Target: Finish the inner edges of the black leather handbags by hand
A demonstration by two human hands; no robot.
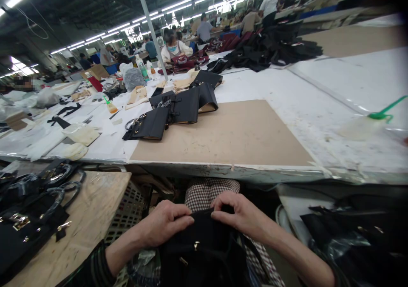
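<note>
A black handbag (204, 244) with small gold fittings rests on my lap, over a checked cloth (210, 193). My left hand (167, 223) pinches its upper edge on the left side. On the right side of the same edge, my right hand (229, 212) grips it between thumb and bent fingers. The bag's lower part is dark and runs out of view at the bottom.
Ahead is a white worktable with a brown board (242, 129); black bag pieces (185, 104) stand on it. Finished-looking black handbags (28, 210) lie on a wooden board at left. More black bags (360, 231) are at right. A green-nozzled bottle (366, 123) lies on the table.
</note>
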